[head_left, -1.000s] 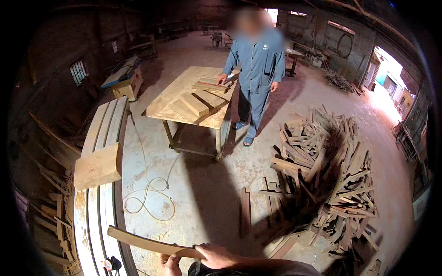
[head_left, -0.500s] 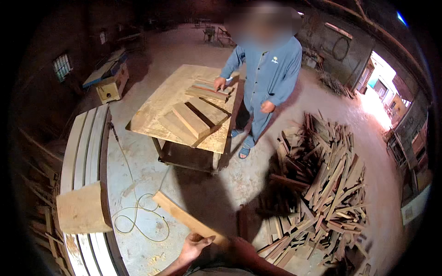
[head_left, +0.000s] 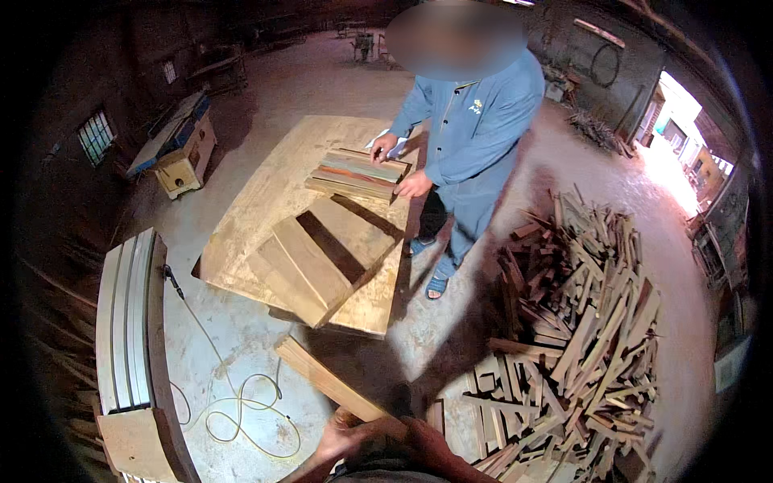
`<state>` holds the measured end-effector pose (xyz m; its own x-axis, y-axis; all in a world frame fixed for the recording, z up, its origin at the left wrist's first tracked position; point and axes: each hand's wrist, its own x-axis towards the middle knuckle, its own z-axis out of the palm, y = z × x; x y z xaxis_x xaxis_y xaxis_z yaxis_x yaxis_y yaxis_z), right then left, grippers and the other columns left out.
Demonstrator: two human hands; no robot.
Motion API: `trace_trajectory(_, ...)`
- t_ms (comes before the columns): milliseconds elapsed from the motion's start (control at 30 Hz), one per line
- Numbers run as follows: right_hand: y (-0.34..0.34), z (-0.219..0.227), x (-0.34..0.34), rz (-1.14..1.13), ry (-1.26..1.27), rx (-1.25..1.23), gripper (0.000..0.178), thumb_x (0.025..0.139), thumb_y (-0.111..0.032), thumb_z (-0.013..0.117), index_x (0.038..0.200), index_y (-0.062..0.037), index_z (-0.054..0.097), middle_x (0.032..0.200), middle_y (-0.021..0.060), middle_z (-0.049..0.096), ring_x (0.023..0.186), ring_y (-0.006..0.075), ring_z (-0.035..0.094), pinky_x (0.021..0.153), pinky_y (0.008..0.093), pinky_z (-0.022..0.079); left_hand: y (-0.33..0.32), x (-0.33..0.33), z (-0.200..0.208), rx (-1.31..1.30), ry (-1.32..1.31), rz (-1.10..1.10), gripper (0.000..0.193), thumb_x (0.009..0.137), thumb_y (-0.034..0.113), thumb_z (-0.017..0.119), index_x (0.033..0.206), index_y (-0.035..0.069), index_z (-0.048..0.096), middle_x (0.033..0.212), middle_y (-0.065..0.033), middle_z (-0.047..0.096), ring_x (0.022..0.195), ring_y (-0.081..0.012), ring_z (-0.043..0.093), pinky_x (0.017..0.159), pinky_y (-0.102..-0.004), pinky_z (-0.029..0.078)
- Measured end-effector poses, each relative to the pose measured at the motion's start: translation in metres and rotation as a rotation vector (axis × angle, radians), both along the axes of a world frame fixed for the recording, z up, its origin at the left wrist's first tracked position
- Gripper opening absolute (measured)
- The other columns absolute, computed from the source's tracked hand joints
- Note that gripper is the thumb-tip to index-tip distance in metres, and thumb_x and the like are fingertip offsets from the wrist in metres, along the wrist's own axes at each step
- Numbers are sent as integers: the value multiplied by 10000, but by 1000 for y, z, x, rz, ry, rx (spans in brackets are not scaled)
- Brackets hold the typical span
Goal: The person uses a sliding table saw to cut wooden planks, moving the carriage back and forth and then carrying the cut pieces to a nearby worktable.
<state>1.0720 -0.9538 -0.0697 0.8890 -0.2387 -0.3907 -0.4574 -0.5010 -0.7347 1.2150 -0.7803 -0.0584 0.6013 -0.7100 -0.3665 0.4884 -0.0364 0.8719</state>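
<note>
A light-brown wooden board (head_left: 332,381) juts forward and to the left from in front of my body. My left hand (head_left: 342,433) is closed round its lower part, with the thumb along the near side. At the board's near end is my right hand (head_left: 417,441), in shadow and closed on it; its fingers are mostly hidden. Ahead stands a wooden worktable (head_left: 251,181). Several flat boards (head_left: 312,270) lie fanned out on its near part, and a row of narrow wood strips (head_left: 358,171) lies farther back.
A co-worker in a blue jacket (head_left: 481,121) stands at the table's right side, both hands at the strips. Scrap wood (head_left: 584,330) is heaped on the right. At left are long pale beams (head_left: 125,322) and a yellow hose (head_left: 239,398) looped on the floor.
The worktable now appears nearer and lower in view. The co-worker's lowered hand has come up to the strips. My hands keep hold of the board.
</note>
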Motion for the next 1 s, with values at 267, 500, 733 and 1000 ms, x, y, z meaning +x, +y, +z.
trace_trajectory(267, -126, 40, 118, 86, 133, -14, 467, 865, -364, 711, 1208, -60, 622, 1110, 215, 692, 1068, 416, 651, 888, 522, 515, -115, 79, 3, -47, -29, 213, 428, 889, 90, 772, 1266, 30, 579, 1182, -69, 693, 1104, -182, 637, 964, -338, 503)
trace_trajectory(500, -184, 24, 179, 137, 356, -11, 485, 882, -401, 698, 1227, -69, 617, 1115, 205, 696, 1065, 402, 659, 887, 475, 527, -165, 146, -2, 1, -55, 177, 335, 912, 42, 738, 1220, 25, 609, 1126, -51, 691, 1037, -140, 632, 930, -316, 522)
trace_trajectory(733, -222, 18, 217, 13, 107, -53, 570, 886, -396, 724, 1284, -12, 587, 1116, 209, 709, 1031, 323, 705, 884, 417, 546, -196, 222, -1, -39, -61, -59, 313, 976, 68, 662, 1272, 2, 584, 1171, -91, 688, 1097, -158, 639, 969, -324, 517)
trace_trajectory(1000, -284, -13, 281, 5, 90, -122, 505, 925, -350, 712, 1266, -1, 585, 1132, 211, 714, 1059, 311, 708, 866, 409, 553, -194, 267, -21, -128, 54, 168, 482, 960, -83, 578, 1419, -18, 449, 1262, -133, 641, 1146, -188, 619, 1001, -312, 506)
